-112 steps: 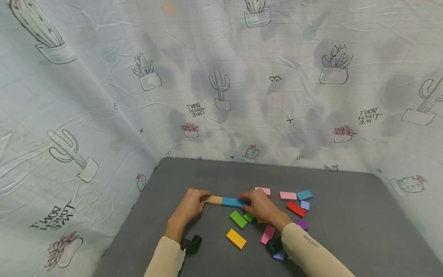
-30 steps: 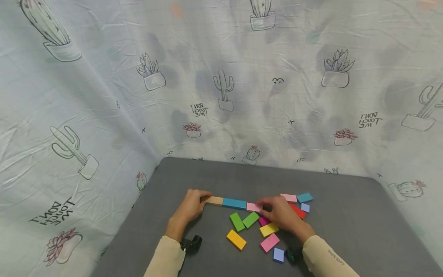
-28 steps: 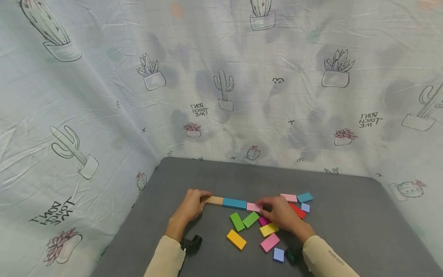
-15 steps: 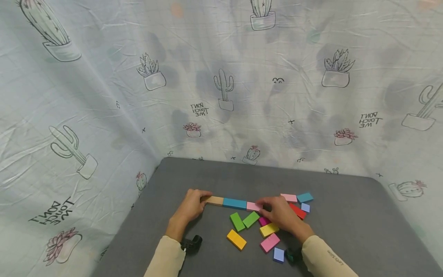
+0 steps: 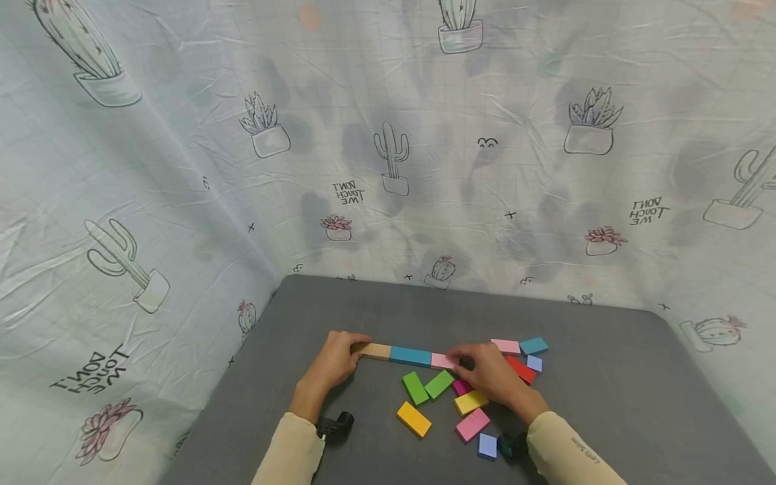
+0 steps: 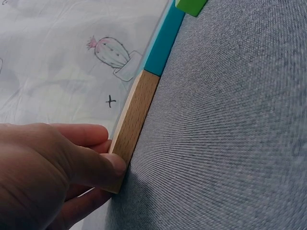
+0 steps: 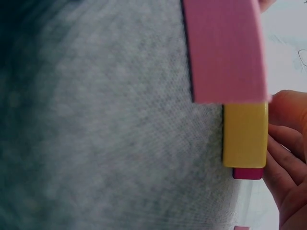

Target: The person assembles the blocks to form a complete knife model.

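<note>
Wooden blocks form a row on the dark table: a natural-wood one (image 5: pixel 377 351), a blue one (image 5: pixel 411 356) and a light pink one (image 5: pixel 442 362), end to end. My left hand (image 5: pixel 335 357) pinches the left end of the natural-wood block; in the left wrist view the thumb (image 6: pixel 115 165) lies on its near face. At the row's other end, my right hand (image 5: pixel 488 374) holds the pink block, its right end hidden by the fingers. A magenta block (image 5: pixel 463 387) and a yellow block (image 5: pixel 471 403) lie just below that hand.
Two green blocks (image 5: pixel 415 389), an orange-yellow block (image 5: pixel 414 419), a darker pink block (image 5: pixel 473 425) and a periwinkle block (image 5: pixel 488 446) lie nearer me. Right of the right hand are red (image 5: pixel 521 369), light pink (image 5: pixel 506 347), blue (image 5: pixel 534 345) and small periwinkle (image 5: pixel 535 363) blocks. Patterned cloth surrounds the table (image 5: pixel 339 303).
Since the earliest frame, my right hand has left the blue block and brought a light pink block from behind to the row's right end. Over the last second both hands stay still.
</note>
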Available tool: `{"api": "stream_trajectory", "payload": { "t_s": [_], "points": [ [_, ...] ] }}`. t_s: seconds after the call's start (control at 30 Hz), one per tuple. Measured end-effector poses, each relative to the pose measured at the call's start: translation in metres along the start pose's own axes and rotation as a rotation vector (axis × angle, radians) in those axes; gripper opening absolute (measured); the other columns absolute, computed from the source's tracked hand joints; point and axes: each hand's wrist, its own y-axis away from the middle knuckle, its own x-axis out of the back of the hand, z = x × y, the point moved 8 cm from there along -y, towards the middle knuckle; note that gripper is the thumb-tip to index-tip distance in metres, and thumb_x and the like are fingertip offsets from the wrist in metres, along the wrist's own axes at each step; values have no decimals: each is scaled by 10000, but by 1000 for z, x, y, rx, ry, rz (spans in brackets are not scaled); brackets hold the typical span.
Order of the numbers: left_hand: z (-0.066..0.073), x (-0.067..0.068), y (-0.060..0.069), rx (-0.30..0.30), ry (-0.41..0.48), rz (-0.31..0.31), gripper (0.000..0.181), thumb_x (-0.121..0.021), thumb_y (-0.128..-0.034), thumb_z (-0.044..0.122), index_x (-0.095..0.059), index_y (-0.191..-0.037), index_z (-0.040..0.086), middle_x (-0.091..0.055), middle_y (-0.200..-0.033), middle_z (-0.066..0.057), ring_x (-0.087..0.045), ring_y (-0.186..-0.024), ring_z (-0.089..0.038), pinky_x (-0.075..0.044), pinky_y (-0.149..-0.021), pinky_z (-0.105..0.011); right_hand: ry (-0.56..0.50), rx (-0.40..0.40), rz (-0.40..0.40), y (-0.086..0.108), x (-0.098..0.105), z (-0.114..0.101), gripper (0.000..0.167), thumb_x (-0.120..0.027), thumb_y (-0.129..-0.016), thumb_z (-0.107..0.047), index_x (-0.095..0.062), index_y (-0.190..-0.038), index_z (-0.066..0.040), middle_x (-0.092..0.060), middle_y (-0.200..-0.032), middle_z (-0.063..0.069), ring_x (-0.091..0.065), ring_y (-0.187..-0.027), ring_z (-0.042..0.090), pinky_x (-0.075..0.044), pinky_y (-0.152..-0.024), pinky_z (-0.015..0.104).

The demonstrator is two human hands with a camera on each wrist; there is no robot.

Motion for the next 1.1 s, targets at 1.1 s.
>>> {"api": "stream_trajectory", "payload": {
  "t_s": [1.1],
  "points": [
    [-3, 0, 1, -8, 3, 8, 341, -769, -964, -82, -819, -1266, 70, -815, -1225, -118, -775, -1140, -318, -667, -916, -456, 58, 29, 78, 4, 85, 51, 388, -835, -966, -122, -773, -1340, -38, -794, -1299, 147, -783, -1160, 363, -647, -954, 583]
  ]
}}
